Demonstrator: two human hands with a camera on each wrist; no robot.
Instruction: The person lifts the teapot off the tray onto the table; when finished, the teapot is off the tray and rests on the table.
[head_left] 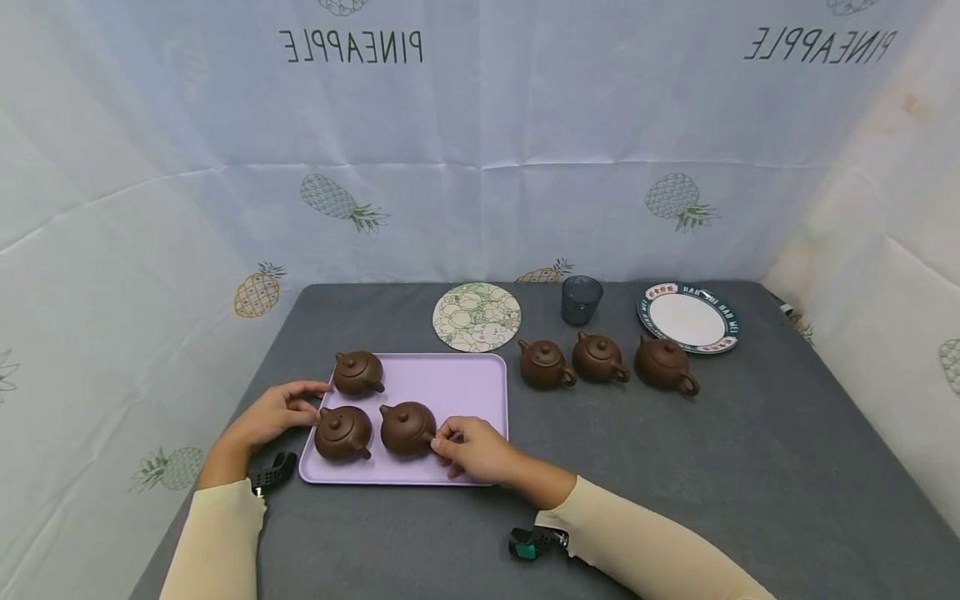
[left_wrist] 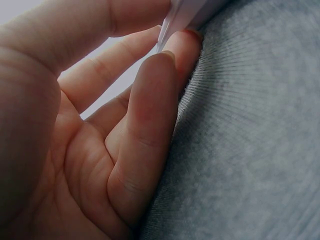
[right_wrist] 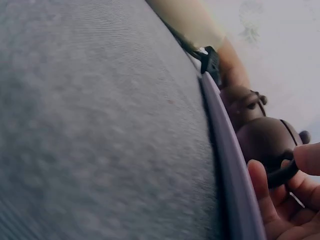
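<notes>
A lilac tray [head_left: 465, 383] carries three brown teapots. My right hand [head_left: 480, 450] pinches the handle of the front right teapot [head_left: 406, 427]; in the right wrist view that looped handle [right_wrist: 282, 175] lies between thumb and fingers, and the teapot body [right_wrist: 265, 142] is close over the tray. At the tray's left side, my left hand [head_left: 277, 414] grips the rim, its fingers bent around the tray edge [left_wrist: 175, 22] in the left wrist view. Beside that hand stand the back left teapot [head_left: 357, 372] and the front left teapot [head_left: 342, 433].
Right of the tray, three more brown teapots [head_left: 543, 364] stand in a row on the grey table [head_left: 615, 450]. Behind them are a dark glass cup [head_left: 581, 300] and a plate with a patterned rim [head_left: 686, 317]. A round printed mat [head_left: 477, 317] lies behind the tray.
</notes>
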